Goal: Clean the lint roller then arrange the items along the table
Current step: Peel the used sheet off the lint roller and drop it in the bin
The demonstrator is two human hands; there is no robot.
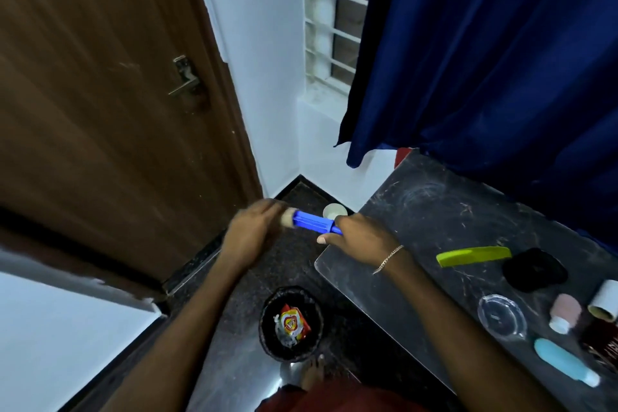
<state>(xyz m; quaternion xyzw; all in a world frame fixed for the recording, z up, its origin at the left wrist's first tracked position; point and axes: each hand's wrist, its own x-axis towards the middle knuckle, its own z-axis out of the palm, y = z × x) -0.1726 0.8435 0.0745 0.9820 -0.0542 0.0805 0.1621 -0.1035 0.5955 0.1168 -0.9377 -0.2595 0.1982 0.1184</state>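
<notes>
I hold a blue lint roller (312, 221) level above the floor, left of the dark table (431, 211). My right hand (359, 237) grips its handle end. My left hand (254, 231) is blurred and closed around the pale roller head at the other end. On the table lie a green comb (473, 255), a black cloth item (534, 269), a clear plastic lid (501, 316), a pink bottle with a white cap (564, 313), a light blue tube (565, 361) and a cardboard roll (605, 301).
A black bin (290, 323) with a red and yellow wrapper stands on the floor below my hands. A small white cup (334, 211) sits in the floor corner. A brown door is on the left; a blue curtain hangs behind the table.
</notes>
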